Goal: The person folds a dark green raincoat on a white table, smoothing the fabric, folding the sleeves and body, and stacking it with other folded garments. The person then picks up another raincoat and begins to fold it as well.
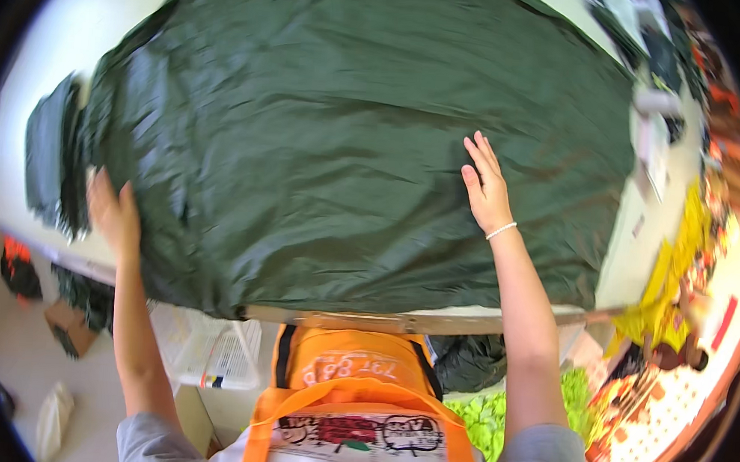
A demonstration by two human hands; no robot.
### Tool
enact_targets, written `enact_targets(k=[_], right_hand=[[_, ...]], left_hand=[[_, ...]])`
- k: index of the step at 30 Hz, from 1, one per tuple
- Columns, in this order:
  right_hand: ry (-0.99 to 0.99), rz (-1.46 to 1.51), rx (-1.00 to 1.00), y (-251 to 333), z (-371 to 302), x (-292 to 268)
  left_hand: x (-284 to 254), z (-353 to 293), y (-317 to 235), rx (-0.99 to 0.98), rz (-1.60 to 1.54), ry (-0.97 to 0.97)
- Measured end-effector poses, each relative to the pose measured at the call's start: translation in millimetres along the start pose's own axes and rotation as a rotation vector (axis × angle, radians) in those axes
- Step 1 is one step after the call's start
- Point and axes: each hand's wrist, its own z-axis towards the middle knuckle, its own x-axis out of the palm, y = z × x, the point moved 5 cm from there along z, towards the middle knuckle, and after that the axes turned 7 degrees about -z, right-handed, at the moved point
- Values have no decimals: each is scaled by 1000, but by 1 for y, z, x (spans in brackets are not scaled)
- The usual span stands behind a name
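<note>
A large dark green sheet of fabric (334, 134) lies spread over a white table (67, 21), covering most of it. My right hand (486, 186) rests flat on the fabric at its right half, fingers stretched and slightly apart, a thin white bracelet at the wrist. My left hand (114, 213) lies at the fabric's left edge near the table's front, blurred; its fingers seem to press on or hold the edge, I cannot tell which. A smaller dark grey piece of cloth (47, 157) sits at the far left, beside the green sheet.
The table's front edge (398, 321) runs just before my orange apron. Under it stand a white wire basket (211, 353), a dark bag and green cloth (481, 415). Cluttered items (654, 96) lie at the table's right end. Yellow and red goods fill the floor at right.
</note>
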Motion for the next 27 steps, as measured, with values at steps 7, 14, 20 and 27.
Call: enact_targets(k=[7, 14, 20, 27], right_hand=[[-432, -634, 857, -294, -290, -176], [-199, 422, 1455, -412, -356, -208], [-314, 901, 915, -394, -323, -293], [-503, 392, 996, -522, -449, -318]], left_hand=[[21, -213, 102, -765, -262, 13], [67, -284, 121, -1532, -938, 84], [3, -254, 120, -1167, 17, 278], [-12, -249, 115, -1563, -747, -101]])
